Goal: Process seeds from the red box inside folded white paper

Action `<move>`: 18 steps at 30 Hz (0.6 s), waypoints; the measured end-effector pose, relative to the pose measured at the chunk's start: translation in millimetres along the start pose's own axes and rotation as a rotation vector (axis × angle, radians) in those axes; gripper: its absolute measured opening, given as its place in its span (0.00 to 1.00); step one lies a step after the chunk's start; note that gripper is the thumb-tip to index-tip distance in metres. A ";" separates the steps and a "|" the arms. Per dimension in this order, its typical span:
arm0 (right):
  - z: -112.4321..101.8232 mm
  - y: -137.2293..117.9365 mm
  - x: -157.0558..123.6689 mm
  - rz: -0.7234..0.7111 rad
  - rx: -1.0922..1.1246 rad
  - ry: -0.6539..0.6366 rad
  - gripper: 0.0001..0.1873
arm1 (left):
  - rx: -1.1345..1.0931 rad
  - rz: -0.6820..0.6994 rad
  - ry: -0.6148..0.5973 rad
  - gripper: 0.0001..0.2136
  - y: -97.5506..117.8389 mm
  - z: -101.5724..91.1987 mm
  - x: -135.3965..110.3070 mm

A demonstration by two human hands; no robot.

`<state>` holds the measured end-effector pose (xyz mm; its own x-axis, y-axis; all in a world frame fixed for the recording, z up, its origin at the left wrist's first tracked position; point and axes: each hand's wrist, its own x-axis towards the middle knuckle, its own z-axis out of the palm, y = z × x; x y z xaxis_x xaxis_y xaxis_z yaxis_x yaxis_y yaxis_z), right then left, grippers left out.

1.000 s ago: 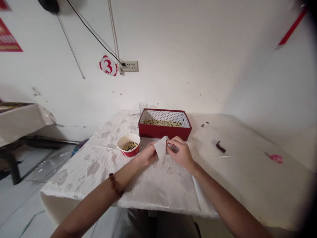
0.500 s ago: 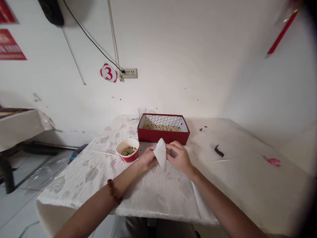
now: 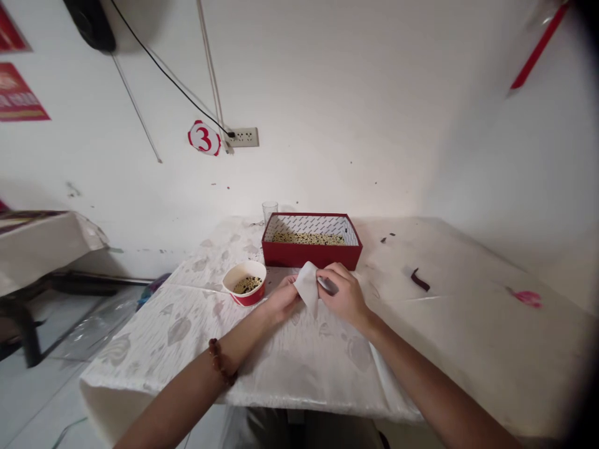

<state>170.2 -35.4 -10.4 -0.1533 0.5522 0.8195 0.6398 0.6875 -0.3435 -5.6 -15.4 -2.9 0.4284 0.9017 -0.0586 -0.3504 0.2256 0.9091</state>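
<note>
My left hand (image 3: 282,300) and my right hand (image 3: 343,295) meet over the table in front of a red box. Together they pinch a white paper tissue (image 3: 307,287), folded around a small grey metal object (image 3: 327,285) that my right fingers grip. What that object is I cannot make out. A brown bead bracelet (image 3: 221,363) sits on my left wrist. Just left of my left hand stands a red paper bowl (image 3: 244,282) with mixed beans in it.
The red box (image 3: 311,247), with beans inside, stands beyond my hands, with a clear glass (image 3: 269,211) at its back left. Dark scraps (image 3: 419,279) and a pink scrap (image 3: 526,297) lie on the white patterned tablecloth (image 3: 187,318). A wall stands close behind; another table (image 3: 37,240) is at the left.
Both hands stay closed on the tissue and the grey object; the fingers have only shifted slightly. The camera view has wobbled a little.
</note>
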 end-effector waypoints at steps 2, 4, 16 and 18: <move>-0.3 0.8 -0.6 -0.006 0.003 -0.005 0.12 | -0.010 -0.002 0.000 0.17 0.8 1.7 -0.9; -0.2 2.0 -1.4 -0.005 0.013 -0.006 0.13 | -0.017 0.002 0.006 0.17 0.3 1.9 -0.8; -1.3 3.6 0.6 0.029 -0.036 -0.014 0.07 | -0.043 -0.008 0.049 0.10 -6.5 -4.3 5.4; -1.1 3.2 0.1 0.031 -0.036 -0.009 0.08 | -0.047 -0.013 0.059 0.09 -7.3 -5.0 5.8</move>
<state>173.0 -33.7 -11.0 -0.1395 0.5772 0.8046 0.6712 0.6525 -0.3517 -4.7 -9.9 -12.0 0.3838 0.9184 -0.0955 -0.3843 0.2529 0.8879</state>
